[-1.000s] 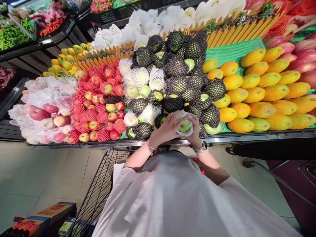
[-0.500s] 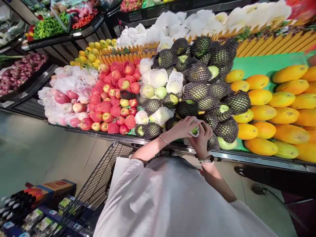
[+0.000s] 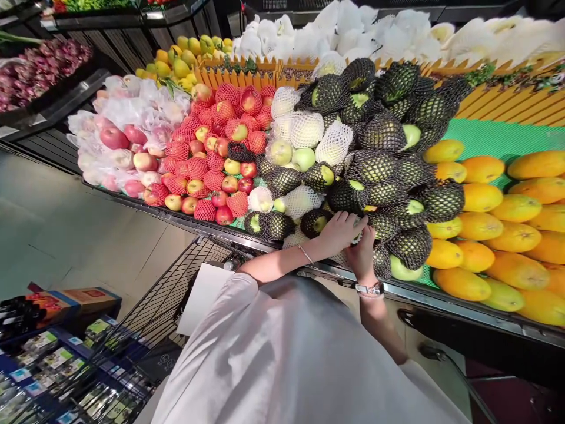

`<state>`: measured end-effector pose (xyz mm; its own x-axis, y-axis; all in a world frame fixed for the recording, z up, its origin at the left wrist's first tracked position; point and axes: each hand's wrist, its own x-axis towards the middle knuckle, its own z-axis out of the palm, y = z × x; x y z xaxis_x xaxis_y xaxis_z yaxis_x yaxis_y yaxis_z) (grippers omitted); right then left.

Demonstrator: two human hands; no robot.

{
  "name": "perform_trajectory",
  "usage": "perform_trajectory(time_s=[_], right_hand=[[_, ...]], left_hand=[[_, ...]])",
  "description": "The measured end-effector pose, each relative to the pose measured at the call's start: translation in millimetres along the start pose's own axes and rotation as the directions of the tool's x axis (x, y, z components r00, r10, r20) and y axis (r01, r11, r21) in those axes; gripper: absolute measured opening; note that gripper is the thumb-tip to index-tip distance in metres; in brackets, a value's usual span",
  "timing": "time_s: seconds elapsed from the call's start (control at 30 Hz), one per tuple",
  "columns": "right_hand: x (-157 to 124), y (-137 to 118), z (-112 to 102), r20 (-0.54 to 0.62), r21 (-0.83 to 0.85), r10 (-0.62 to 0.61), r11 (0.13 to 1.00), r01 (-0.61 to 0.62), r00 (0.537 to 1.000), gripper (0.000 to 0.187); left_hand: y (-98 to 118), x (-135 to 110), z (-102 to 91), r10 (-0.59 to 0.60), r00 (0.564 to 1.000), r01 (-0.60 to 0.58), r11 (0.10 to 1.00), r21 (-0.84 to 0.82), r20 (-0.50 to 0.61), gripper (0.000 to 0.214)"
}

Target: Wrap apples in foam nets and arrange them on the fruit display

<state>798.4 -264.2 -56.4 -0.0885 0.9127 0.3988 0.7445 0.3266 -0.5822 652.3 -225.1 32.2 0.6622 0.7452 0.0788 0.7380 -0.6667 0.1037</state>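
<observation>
My left hand (image 3: pixel 339 235), with a thin bracelet at the wrist, curls over a green fruit (image 3: pixel 357 238) in white foam netting. From the other side my right hand (image 3: pixel 362 252), wearing a watch, closes its fingers round the same fruit. Only a small patch of it shows between the fingers, so its kind is unclear. Both hands are over the front edge of the fruit display. Close by lie green fruits in black foam nets (image 3: pixel 378 166), a bare green fruit (image 3: pixel 404 270) and fruits in white foam nets (image 3: pixel 334 143).
Red-netted apples (image 3: pixel 206 167) and bagged fruit (image 3: pixel 145 160) lie to the left. Rows of orange papayas (image 3: pixel 480 228) fill the right side. A low yellow fence (image 3: pixel 507 106) runs behind. Beside me on the left stands a wire shopping cart (image 3: pixel 170 277), near boxed goods (image 3: pixel 88 300).
The head view has shifted and tilted, so the display sits differently. My hands remain together on the netted green fruit, and my fingers now cover more of it.
</observation>
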Motion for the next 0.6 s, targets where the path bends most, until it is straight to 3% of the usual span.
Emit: perform_trajectory(time_s=[0.1, 0.17, 0.23, 0.3, 0.4, 0.47, 0.53, 0.6], right_hand=[[-5, -6, -10, 0.091, -0.055, 0.001, 0.998, 0.004, 0.996, 0.073], [-9, -12, -14, 0.06, -0.114, -0.008, 0.993, 0.014, 0.998, 0.077], [-12, -16, -13, 0.025, -0.149, -0.071, 0.986, 0.074, 0.997, 0.08], [-14, -18, -7, 0.064, -0.162, -0.156, 0.973, 0.165, 0.986, 0.081], [-16, -20, 3, 0.133, -0.172, -0.175, 0.965, 0.197, 0.975, 0.079], [-18, -22, 6, 0.095, -0.175, -0.137, 0.973, 0.152, 0.986, 0.08], [-20, -25, 7, 0.031, -0.171, -0.121, 0.977, 0.124, 0.992, 0.083], [-21, -28, 8, 0.01, -0.182, -0.121, 0.976, 0.121, 0.993, 0.083]], left_hand=[[6, -2, 6.6, -0.032, 0.999, 0.032, 0.998, 0.049, -0.004, 0.063], [6, -4, 10.1, -0.016, 1.0, 0.015, 0.999, 0.041, 0.01, 0.066], [2, -7, 11.5, 0.013, 1.0, -0.013, 0.999, 0.03, 0.01, 0.067], [-6, -12, 9.0, 0.054, 0.999, -0.054, 0.998, 0.016, -0.004, 0.071], [-36, -23, -5.6, 0.103, 0.99, -0.108, 0.993, -0.047, -0.096, 0.085], [-75, -33, -21.7, 0.005, 0.976, -0.029, 0.994, -0.105, -0.217, 0.085], [-126, -44, -39.0, -0.26, 0.91, 0.219, 0.963, -0.158, -0.323, 0.075], [-181, -56, -53.7, -0.559, 0.737, 0.534, 0.826, -0.18, -0.38, 0.068]])
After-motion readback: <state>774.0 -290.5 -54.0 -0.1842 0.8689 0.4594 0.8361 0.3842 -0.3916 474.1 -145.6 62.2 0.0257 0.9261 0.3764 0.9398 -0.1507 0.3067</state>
